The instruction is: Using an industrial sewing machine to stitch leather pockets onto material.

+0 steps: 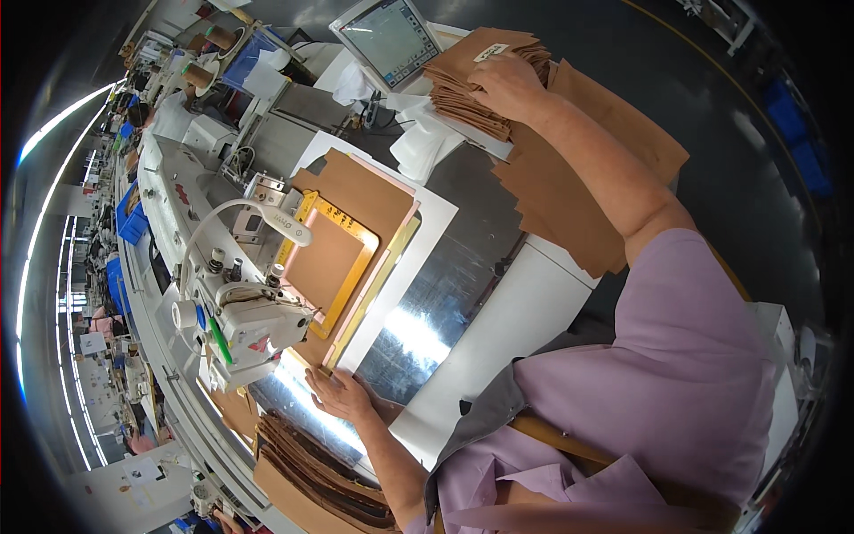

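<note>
My right hand (509, 87) is on a stack of brown panels (463, 67), its fingers bent and pinching at the left edge of the top ones. A small pale label (491, 52) lies on that stack. My left hand (340, 396) has its fingers stretched out and apart, at the near end of a white sewing template (427, 214). On the template lies a brown panel (334, 185), with a yellow clamp frame (360, 267) over it. The sewing machine head (258, 325) stands left of the frame and hides part of it.
Larger brown panels (596, 169) lie under my right forearm, overhanging the table edge. Another stack of brown pieces (320, 481) sits at the lower left. A control screen (384, 40) stands at the back, beside white crumpled material (418, 138). A lamp (285, 224) arches over the frame.
</note>
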`<action>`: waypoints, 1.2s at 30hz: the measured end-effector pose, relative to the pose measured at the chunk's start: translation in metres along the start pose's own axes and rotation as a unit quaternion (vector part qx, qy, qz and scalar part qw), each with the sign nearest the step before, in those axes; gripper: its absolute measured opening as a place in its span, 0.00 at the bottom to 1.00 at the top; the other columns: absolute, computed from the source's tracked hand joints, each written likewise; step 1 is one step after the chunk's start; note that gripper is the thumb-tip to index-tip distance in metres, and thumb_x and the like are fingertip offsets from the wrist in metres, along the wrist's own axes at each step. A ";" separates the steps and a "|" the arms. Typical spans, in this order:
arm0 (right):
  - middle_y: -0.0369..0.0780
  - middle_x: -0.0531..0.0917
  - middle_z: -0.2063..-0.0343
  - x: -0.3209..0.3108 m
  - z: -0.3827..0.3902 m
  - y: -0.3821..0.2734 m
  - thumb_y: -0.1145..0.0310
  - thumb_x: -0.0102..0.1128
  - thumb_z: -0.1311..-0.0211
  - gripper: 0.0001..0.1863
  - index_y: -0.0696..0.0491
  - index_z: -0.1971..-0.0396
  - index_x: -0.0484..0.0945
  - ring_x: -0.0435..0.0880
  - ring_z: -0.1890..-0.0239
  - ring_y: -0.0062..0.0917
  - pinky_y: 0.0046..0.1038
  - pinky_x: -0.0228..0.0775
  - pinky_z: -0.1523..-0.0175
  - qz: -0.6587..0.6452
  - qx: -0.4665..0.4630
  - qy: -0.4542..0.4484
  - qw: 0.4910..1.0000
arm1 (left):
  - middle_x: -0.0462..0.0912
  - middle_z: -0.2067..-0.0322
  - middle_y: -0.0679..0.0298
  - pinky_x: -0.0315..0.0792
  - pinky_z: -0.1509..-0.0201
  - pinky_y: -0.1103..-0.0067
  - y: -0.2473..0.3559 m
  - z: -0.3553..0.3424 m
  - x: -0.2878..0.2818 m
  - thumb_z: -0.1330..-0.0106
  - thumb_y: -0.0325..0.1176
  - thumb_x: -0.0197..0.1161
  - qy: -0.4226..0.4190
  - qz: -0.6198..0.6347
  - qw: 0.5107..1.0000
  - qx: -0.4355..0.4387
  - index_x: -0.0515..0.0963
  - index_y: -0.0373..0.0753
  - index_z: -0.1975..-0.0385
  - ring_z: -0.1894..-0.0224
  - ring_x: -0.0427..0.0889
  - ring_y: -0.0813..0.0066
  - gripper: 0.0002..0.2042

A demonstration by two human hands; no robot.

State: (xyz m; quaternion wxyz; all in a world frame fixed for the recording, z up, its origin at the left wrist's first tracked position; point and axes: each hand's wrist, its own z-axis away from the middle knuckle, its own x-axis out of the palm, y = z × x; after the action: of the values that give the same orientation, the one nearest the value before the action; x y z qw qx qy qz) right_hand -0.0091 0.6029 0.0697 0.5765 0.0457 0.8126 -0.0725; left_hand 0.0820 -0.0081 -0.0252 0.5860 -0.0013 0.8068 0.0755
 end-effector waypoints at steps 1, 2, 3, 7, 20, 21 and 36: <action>0.37 0.88 0.58 0.003 -0.001 0.000 0.60 0.71 0.40 0.13 0.50 0.59 0.88 0.85 0.50 0.33 0.39 0.74 0.41 -0.007 0.009 0.004 1.000 | 0.70 0.29 0.53 0.53 0.23 0.54 -0.002 0.000 0.002 0.27 0.48 0.51 0.001 0.000 1.000 0.000 0.74 0.36 0.35 0.27 0.68 0.57 0.27; 0.37 0.88 0.58 0.004 -0.001 0.000 0.60 0.71 0.40 0.13 0.50 0.59 0.88 0.85 0.50 0.33 0.39 0.74 0.41 -0.009 0.009 0.004 1.000 | 0.71 0.30 0.52 0.54 0.24 0.54 -0.003 0.001 0.003 0.27 0.47 0.51 0.001 -0.002 1.000 0.006 0.74 0.36 0.35 0.27 0.68 0.56 0.27; 0.38 0.88 0.60 0.005 -0.002 0.001 0.59 0.72 0.40 0.13 0.50 0.60 0.88 0.85 0.52 0.34 0.38 0.75 0.44 -0.043 0.012 0.020 0.999 | 0.71 0.30 0.52 0.54 0.24 0.55 -0.005 0.001 0.004 0.27 0.47 0.52 0.001 -0.005 1.000 0.011 0.75 0.35 0.35 0.27 0.68 0.56 0.27; 0.40 0.87 0.70 0.012 -0.011 0.023 0.58 0.73 0.41 0.11 0.50 0.68 0.88 0.87 0.62 0.37 0.38 0.78 0.55 -0.161 0.013 0.045 0.986 | 0.73 0.31 0.51 0.56 0.24 0.56 -0.002 -0.001 0.003 0.28 0.46 0.52 -0.004 0.023 1.000 0.016 0.76 0.33 0.37 0.28 0.69 0.55 0.27; 0.40 0.88 0.71 0.022 -0.023 0.045 0.63 0.73 0.40 0.10 0.54 0.70 0.86 0.86 0.68 0.27 0.30 0.77 0.58 -0.323 0.063 0.028 0.944 | 0.75 0.34 0.49 0.60 0.26 0.58 -0.010 -0.004 0.007 0.28 0.43 0.54 0.017 0.065 0.996 0.063 0.77 0.31 0.39 0.30 0.72 0.51 0.25; 0.40 0.88 0.72 0.025 -0.024 0.054 0.63 0.72 0.39 0.10 0.55 0.69 0.86 0.85 0.68 0.26 0.29 0.77 0.58 -0.380 0.072 0.032 0.922 | 0.75 0.33 0.49 0.60 0.26 0.58 -0.006 -0.005 0.006 0.28 0.42 0.55 0.009 0.071 0.995 0.074 0.78 0.31 0.40 0.29 0.71 0.51 0.24; 0.31 0.84 0.68 0.002 0.119 -0.219 0.68 0.72 0.47 0.06 0.47 0.73 0.81 0.81 0.62 0.29 0.33 0.68 0.52 -0.472 -0.324 -0.044 0.819 | 0.79 0.40 0.54 0.78 0.44 0.70 0.170 -0.003 -0.024 0.21 0.45 0.57 -0.323 0.729 0.577 -0.176 0.62 0.36 0.27 0.47 0.82 0.71 0.29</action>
State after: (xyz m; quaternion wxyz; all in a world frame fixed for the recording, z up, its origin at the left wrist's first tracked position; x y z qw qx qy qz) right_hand 0.0661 0.3669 0.0440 0.4887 -0.5360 0.6848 -0.0700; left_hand 0.0709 0.1574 0.0186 0.5436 0.5089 0.2635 0.6133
